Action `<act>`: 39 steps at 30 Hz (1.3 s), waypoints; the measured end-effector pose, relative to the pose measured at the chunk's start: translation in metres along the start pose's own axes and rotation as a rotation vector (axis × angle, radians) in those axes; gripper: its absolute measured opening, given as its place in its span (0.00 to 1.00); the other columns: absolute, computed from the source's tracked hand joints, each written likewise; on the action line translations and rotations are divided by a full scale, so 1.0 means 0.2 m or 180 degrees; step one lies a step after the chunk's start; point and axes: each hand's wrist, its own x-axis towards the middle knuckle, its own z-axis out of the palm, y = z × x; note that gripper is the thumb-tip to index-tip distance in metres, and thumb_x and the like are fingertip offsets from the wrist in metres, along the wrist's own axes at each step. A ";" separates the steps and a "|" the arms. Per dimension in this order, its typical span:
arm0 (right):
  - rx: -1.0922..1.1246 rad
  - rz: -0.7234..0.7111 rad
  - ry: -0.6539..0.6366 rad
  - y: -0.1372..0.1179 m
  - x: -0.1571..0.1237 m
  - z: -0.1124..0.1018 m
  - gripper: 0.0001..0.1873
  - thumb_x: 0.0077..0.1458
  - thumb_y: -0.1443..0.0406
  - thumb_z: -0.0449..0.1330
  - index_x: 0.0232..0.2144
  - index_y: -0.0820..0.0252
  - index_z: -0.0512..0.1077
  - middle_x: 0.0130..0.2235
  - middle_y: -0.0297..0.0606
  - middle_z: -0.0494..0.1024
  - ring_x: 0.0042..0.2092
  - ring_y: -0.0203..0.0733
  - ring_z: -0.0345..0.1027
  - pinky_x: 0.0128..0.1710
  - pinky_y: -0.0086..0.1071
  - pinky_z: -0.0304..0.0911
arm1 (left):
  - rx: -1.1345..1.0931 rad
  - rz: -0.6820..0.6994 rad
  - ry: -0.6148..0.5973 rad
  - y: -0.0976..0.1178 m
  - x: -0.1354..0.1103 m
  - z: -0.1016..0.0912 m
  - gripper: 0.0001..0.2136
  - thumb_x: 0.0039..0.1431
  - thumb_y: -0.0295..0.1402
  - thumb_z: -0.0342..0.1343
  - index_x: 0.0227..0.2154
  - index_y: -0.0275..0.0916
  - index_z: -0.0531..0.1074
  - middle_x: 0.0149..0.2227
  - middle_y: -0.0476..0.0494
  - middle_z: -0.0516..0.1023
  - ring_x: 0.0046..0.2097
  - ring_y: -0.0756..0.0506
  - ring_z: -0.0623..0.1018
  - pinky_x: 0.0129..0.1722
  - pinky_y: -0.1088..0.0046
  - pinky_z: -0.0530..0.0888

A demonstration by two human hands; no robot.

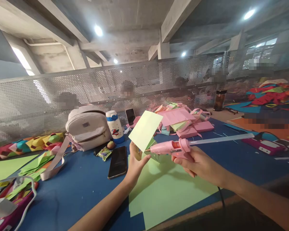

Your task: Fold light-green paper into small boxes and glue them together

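My left hand point(136, 160) grips a pale green piece of paper point(146, 128), which stands up tilted above the table. In my right hand point(202, 165) is a pink hot glue gun point(168, 146), with a long clear glue stick point(221, 138) sticking out of its back. The gun's nozzle points left, right by the lower edge of the held paper; whether it touches cannot be made out. A darker green flap shows behind the nozzle. Below both hands lie large light green sheets point(173, 195) on the blue table.
Left of my hands are a black phone point(117, 162), a snack packet point(104, 153), a white and blue bottle point(115, 127) and a beige backpack point(90, 128). Pink paper pieces point(178, 117) pile up behind. A perforated metal screen point(144, 73) runs along the back. A cable point(221, 196) hangs at the front edge.
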 end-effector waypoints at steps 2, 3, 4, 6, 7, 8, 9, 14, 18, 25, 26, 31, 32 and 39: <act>-0.0029 -0.0006 -0.0022 0.00 0.00 0.00 0.22 0.63 0.47 0.55 0.35 0.61 0.68 0.16 0.22 0.58 0.18 0.32 0.54 0.21 0.27 0.51 | -0.0005 0.0000 0.0001 0.00 0.00 0.00 0.43 0.45 0.49 0.69 0.61 0.46 0.56 0.65 0.35 0.60 0.66 0.32 0.62 0.63 0.56 0.63; -0.0032 -0.0018 -0.0031 0.00 0.00 0.00 0.22 0.63 0.47 0.55 0.35 0.61 0.68 0.16 0.22 0.57 0.18 0.31 0.54 0.20 0.27 0.50 | -0.0001 -0.0008 0.0004 0.00 0.00 0.00 0.43 0.45 0.50 0.69 0.61 0.46 0.56 0.66 0.35 0.60 0.66 0.32 0.61 0.63 0.56 0.63; -0.0034 -0.0029 -0.0045 -0.01 0.00 0.01 0.22 0.63 0.47 0.55 0.34 0.60 0.67 0.15 0.22 0.57 0.18 0.31 0.54 0.20 0.28 0.49 | 0.0006 -0.0015 0.0009 0.00 0.00 0.00 0.43 0.45 0.50 0.69 0.61 0.46 0.56 0.66 0.35 0.60 0.67 0.32 0.61 0.63 0.56 0.63; -0.0039 -0.0048 -0.0074 -0.01 0.00 0.01 0.22 0.63 0.47 0.55 0.32 0.60 0.66 0.15 0.22 0.57 0.18 0.31 0.53 0.20 0.28 0.49 | 0.0027 -0.0015 0.0025 0.01 0.00 0.00 0.42 0.44 0.50 0.69 0.60 0.47 0.56 0.66 0.36 0.60 0.67 0.32 0.61 0.63 0.57 0.63; -0.0039 -0.0052 -0.0077 -0.02 0.01 0.01 0.22 0.63 0.47 0.55 0.31 0.60 0.66 0.15 0.22 0.57 0.18 0.31 0.53 0.20 0.28 0.48 | 0.0033 -0.0005 0.0033 0.01 0.00 0.00 0.42 0.44 0.50 0.69 0.60 0.47 0.57 0.66 0.36 0.60 0.67 0.33 0.61 0.63 0.57 0.63; -0.0038 -0.0053 -0.0078 -0.02 0.01 0.01 0.22 0.63 0.47 0.55 0.31 0.60 0.65 0.15 0.22 0.57 0.18 0.31 0.53 0.20 0.28 0.48 | 0.0037 0.0006 0.0039 0.01 0.00 0.00 0.42 0.44 0.50 0.69 0.60 0.47 0.57 0.66 0.36 0.60 0.67 0.33 0.61 0.63 0.57 0.63; -0.0034 -0.0052 -0.0076 -0.03 0.01 0.01 0.22 0.63 0.47 0.55 0.30 0.60 0.65 0.15 0.22 0.57 0.18 0.30 0.53 0.20 0.28 0.48 | 0.0036 0.0015 0.0042 0.01 0.00 0.00 0.43 0.44 0.50 0.70 0.60 0.47 0.57 0.66 0.36 0.60 0.67 0.33 0.61 0.63 0.57 0.63; -0.0019 -0.0043 -0.0085 -0.04 0.01 0.01 0.23 0.61 0.45 0.55 0.30 0.59 0.66 0.15 0.22 0.56 0.17 0.31 0.52 0.19 0.28 0.47 | 0.0026 0.0019 0.0046 0.00 0.00 0.00 0.43 0.43 0.50 0.70 0.60 0.47 0.57 0.66 0.36 0.59 0.67 0.32 0.60 0.63 0.56 0.64; -0.0064 -0.0048 -0.0105 -0.05 0.01 0.00 0.24 0.61 0.45 0.55 0.28 0.59 0.65 0.14 0.23 0.57 0.17 0.31 0.52 0.19 0.28 0.47 | 0.0036 -0.0001 0.0040 0.00 0.00 0.00 0.43 0.43 0.50 0.70 0.60 0.48 0.57 0.66 0.36 0.60 0.67 0.32 0.61 0.63 0.56 0.64; -0.0084 -0.0042 -0.0096 -0.05 0.01 0.00 0.25 0.61 0.45 0.54 0.27 0.58 0.64 0.14 0.23 0.57 0.17 0.31 0.53 0.19 0.28 0.48 | 0.0046 -0.0012 0.0033 0.01 -0.01 0.00 0.43 0.43 0.50 0.70 0.60 0.47 0.57 0.67 0.36 0.59 0.67 0.32 0.61 0.62 0.56 0.65; -0.0095 -0.0045 -0.0095 -0.05 0.01 0.00 0.24 0.62 0.45 0.54 0.28 0.59 0.65 0.14 0.23 0.57 0.17 0.31 0.53 0.19 0.28 0.48 | 0.0043 -0.0012 0.0030 0.01 -0.01 0.00 0.43 0.43 0.50 0.70 0.60 0.48 0.57 0.67 0.36 0.59 0.67 0.32 0.61 0.62 0.56 0.65; -0.0064 -0.0032 -0.0107 -0.04 0.01 0.00 0.25 0.62 0.45 0.53 0.30 0.60 0.67 0.15 0.23 0.57 0.17 0.32 0.53 0.19 0.28 0.48 | 0.0039 0.0001 0.0044 0.01 0.00 0.01 0.43 0.42 0.51 0.70 0.60 0.48 0.57 0.67 0.37 0.59 0.68 0.32 0.59 0.62 0.58 0.65; -0.0055 -0.0028 -0.0107 -0.04 0.01 0.00 0.24 0.62 0.45 0.53 0.30 0.60 0.67 0.15 0.23 0.57 0.17 0.32 0.53 0.19 0.28 0.48 | 0.0041 0.0001 0.0046 0.01 0.00 0.01 0.43 0.42 0.51 0.70 0.60 0.48 0.57 0.67 0.37 0.60 0.68 0.33 0.59 0.62 0.58 0.64; -0.0001 -0.0044 -0.0107 -0.05 0.01 -0.01 0.23 0.62 0.46 0.54 0.32 0.61 0.67 0.15 0.23 0.57 0.17 0.31 0.52 0.19 0.27 0.49 | -0.0006 -0.0018 0.0007 0.01 -0.01 0.00 0.43 0.44 0.50 0.70 0.60 0.47 0.57 0.66 0.36 0.60 0.67 0.32 0.61 0.63 0.56 0.63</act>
